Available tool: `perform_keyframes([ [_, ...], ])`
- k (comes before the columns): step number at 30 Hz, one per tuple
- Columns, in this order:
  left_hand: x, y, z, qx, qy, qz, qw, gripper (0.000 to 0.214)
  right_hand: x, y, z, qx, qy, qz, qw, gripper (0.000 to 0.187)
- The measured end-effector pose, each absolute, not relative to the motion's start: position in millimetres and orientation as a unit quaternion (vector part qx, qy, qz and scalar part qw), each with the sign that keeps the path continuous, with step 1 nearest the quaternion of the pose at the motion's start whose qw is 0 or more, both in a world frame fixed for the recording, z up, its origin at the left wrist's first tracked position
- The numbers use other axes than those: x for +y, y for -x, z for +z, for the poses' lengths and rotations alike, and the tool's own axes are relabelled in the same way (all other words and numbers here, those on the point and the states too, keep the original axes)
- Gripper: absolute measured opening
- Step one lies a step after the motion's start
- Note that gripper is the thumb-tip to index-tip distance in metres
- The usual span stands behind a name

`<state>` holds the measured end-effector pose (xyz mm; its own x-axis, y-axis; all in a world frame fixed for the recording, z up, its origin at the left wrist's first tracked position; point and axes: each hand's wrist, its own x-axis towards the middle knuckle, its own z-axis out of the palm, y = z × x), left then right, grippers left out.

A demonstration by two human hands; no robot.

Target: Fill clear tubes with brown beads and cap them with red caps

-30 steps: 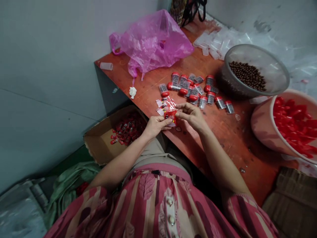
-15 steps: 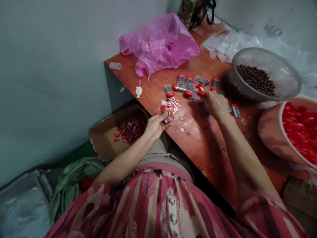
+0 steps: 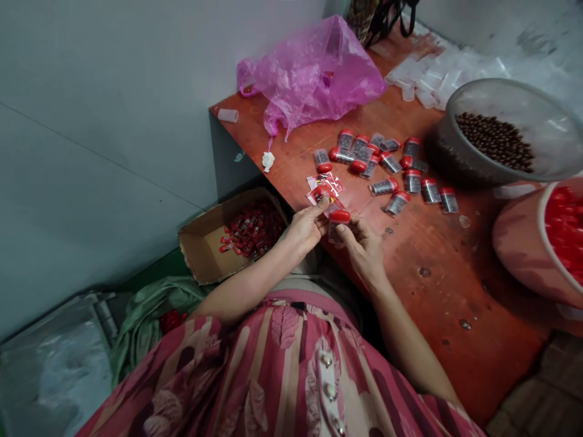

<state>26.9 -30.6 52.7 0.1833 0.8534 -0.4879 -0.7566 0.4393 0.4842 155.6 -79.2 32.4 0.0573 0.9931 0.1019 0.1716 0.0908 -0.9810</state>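
My right hand (image 3: 368, 252) grips a small clear container (image 3: 338, 230) with a red cap, cap end up, in front of my body at the table edge. Beside it, my left hand (image 3: 304, 233) pinches a thin clear plastic sleeve (image 3: 331, 207) with red print between thumb and fingers. The sleeve and the container are close together; I cannot tell whether they touch. Just beyond my left fingertips lie several printed red sleeves (image 3: 334, 181) on the table. Several filled, red-capped containers (image 3: 362, 159) lie scattered behind them, dark contents showing through their walls.
On the orange-red table (image 3: 437, 243) stand a grey bowl (image 3: 460, 139) of dark brown balls and a pink tub (image 3: 519, 243) of red caps. A pink plastic bag (image 3: 314, 79) and clear empty containers (image 3: 437, 76) lie farther back. Lower left, a cardboard box (image 3: 200, 243) holds red-wrapped pieces.
My right hand has come back from the scattered containers toward my left hand, bringing one red-capped container. My left hand still holds the sleeve. The view has shifted slightly.
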Motion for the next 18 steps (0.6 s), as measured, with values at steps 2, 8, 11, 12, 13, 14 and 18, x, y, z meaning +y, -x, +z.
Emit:
perform_keyframes([
  [2, -33, -27, 53, 0.354, -0.11, 0.521, 0.769, 0.024, -78, -157, 33, -0.544, 0.534, 0.413, 0.499, 0.027],
  [8, -31, -25, 53, 0.345, -0.21, 0.503, 0.764, 0.037, -78, -157, 35, -0.527, 0.514, 0.422, 0.529, 0.025],
  [11, -31, -24, 51, 0.344, -0.238, 0.488, 0.766, 0.043, -80, -157, 30, -0.534, 0.541, 0.369, 0.535, 0.026],
  [12, -31, -24, 50, 0.346, -0.245, 0.484, 0.766, 0.043, -80, -158, 28, -0.548, 0.55, 0.34, 0.532, 0.026],
  [13, -31, -24, 49, 0.348, -0.253, 0.479, 0.765, 0.044, -81, -158, 26, -0.561, 0.556, 0.311, 0.528, 0.026],
  [14, -31, -24, 48, 0.352, -0.261, 0.475, 0.763, 0.043, -81, -158, 25, -0.568, 0.56, 0.292, 0.528, 0.025],
  [18, -31, -23, 44, 0.361, -0.312, 0.473, 0.741, 0.038, -78, -155, 26, -0.496, 0.543, 0.385, 0.557, 0.025],
])
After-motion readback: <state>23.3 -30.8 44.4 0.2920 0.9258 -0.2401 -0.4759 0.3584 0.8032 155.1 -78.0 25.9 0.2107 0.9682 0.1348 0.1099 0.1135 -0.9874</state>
